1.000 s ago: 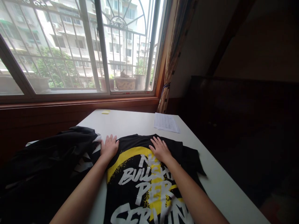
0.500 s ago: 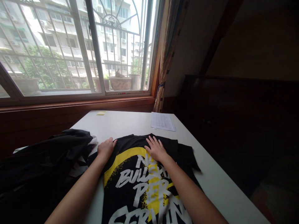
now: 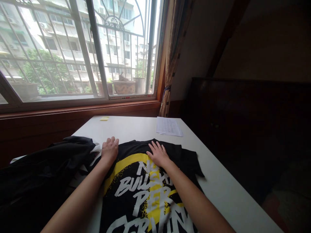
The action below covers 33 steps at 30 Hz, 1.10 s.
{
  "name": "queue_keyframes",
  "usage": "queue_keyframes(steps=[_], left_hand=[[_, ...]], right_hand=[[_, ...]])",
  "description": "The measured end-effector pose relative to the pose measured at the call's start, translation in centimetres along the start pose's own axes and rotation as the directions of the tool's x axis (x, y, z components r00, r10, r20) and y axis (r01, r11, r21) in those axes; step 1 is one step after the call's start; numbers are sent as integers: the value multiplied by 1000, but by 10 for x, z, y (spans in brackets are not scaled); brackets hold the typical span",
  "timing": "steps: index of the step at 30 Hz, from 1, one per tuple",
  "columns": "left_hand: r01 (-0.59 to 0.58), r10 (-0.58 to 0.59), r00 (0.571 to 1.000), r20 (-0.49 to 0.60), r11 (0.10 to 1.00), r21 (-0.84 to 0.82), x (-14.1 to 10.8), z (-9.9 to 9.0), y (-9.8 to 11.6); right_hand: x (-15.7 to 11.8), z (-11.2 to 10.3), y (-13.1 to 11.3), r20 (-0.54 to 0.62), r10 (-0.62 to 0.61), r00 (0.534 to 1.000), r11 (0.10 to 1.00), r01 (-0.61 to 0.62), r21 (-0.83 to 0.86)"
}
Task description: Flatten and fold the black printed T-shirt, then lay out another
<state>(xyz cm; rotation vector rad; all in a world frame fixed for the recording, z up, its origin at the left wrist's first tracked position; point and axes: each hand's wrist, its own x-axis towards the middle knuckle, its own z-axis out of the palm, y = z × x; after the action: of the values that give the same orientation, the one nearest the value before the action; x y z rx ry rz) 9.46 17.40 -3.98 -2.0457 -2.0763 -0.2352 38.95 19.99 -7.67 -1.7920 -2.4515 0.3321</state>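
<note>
A black T-shirt with white lettering and a yellow curved print lies spread on the white table, its collar end away from me. My left hand is at the shirt's left shoulder, fingers curled down on the cloth; the fingertips are hidden. Flat on the upper chest, near the collar, rests my right hand, fingers spread and gripping nothing. Beyond it, the right sleeve lies out on the table.
Dark crumpled clothing is heaped at the left, close beside my left forearm. Printed sheets and a yellow sticky note lie toward the far edge. A barred window and a tied curtain stand behind the table.
The T-shirt has slid slightly to the left together with both hands. The fingers of my left hand are more curled, with the knuckles raised; my right hand stays flat on the cloth.
</note>
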Motion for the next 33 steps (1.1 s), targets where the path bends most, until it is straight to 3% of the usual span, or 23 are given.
queue_keyframes(steps=[5,7,10,14,26,33], left_hand=[[-286,289,957,18,952,-108,7,6,56],[-317,326,944,45,937,-148,6,18,77],[-266,285,955,86,946,-184,4,37,95],[-187,214,969,121,961,-204,6,48,95],[-103,141,976,167,971,-216,5,45,84],[-100,138,976,167,970,-221,5,46,84]], right_hand=[[3,-1,1,5,-10,1000,1000,10,-6],[3,-1,1,-1,-16,1000,1000,16,-11],[3,-1,6,-13,-18,1000,1000,18,-19],[1,-1,24,-41,52,998,998,-53,-28],[-17,-7,112,-121,217,969,972,-226,-64],[-47,-19,167,-289,383,877,911,-411,-42]])
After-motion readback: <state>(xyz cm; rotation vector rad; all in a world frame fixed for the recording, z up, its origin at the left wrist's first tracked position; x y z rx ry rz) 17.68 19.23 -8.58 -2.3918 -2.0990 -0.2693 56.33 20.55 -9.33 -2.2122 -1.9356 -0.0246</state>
